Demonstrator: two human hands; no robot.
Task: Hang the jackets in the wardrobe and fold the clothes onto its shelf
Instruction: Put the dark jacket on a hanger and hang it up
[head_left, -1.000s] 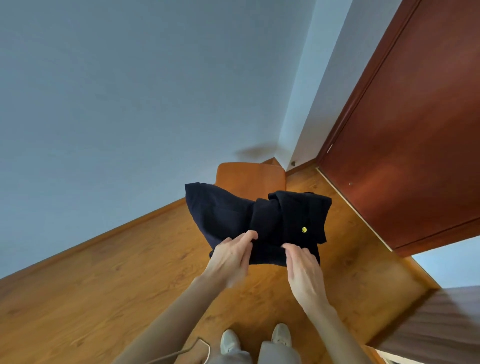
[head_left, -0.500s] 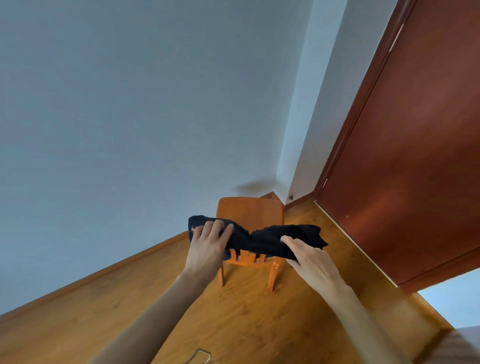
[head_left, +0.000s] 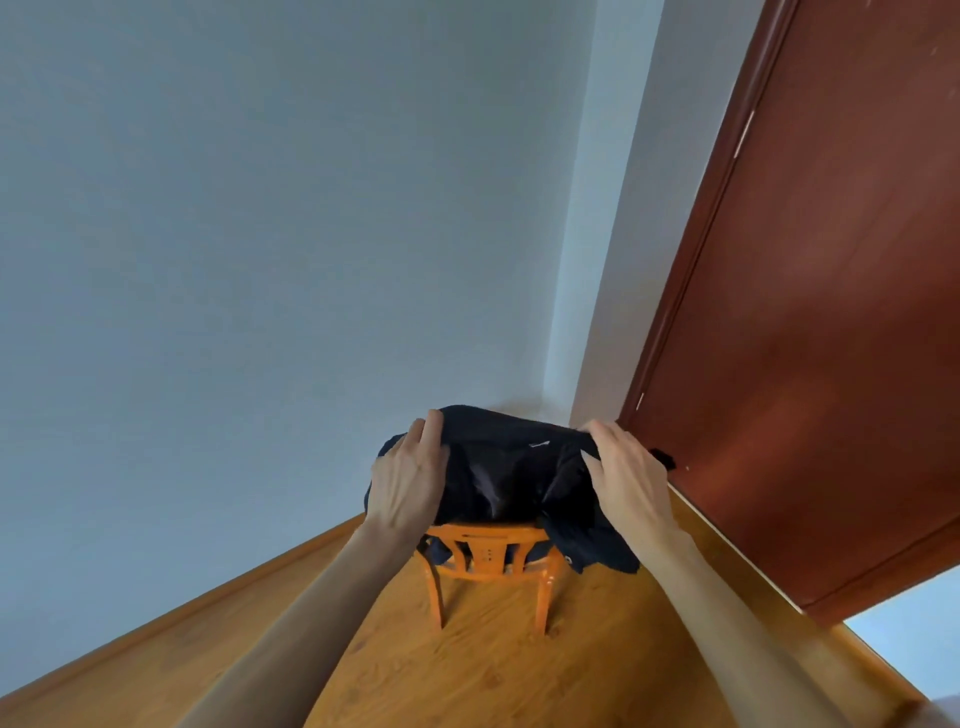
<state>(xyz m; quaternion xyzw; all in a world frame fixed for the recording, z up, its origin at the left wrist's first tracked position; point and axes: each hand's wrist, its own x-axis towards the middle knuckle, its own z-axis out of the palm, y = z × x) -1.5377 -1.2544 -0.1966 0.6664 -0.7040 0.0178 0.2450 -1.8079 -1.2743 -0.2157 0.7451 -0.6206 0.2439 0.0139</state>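
My left hand (head_left: 408, 480) and right hand (head_left: 623, 475) each grip an end of the dark garment (head_left: 501, 467), bunched in the air over the orange chair (head_left: 491, 561) beside the red-brown door (head_left: 810, 312). Risk: the loose flap hanging under my right hand could snag the chair back, or the bundle unfolds if either grip slackens.

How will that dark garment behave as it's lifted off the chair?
Probably floppy: the dark garment bunches and sags between the left hand and right hand, one corner drooping past the orange chair. It likely needs both hands' support. It looks light, though that is hard to judge.
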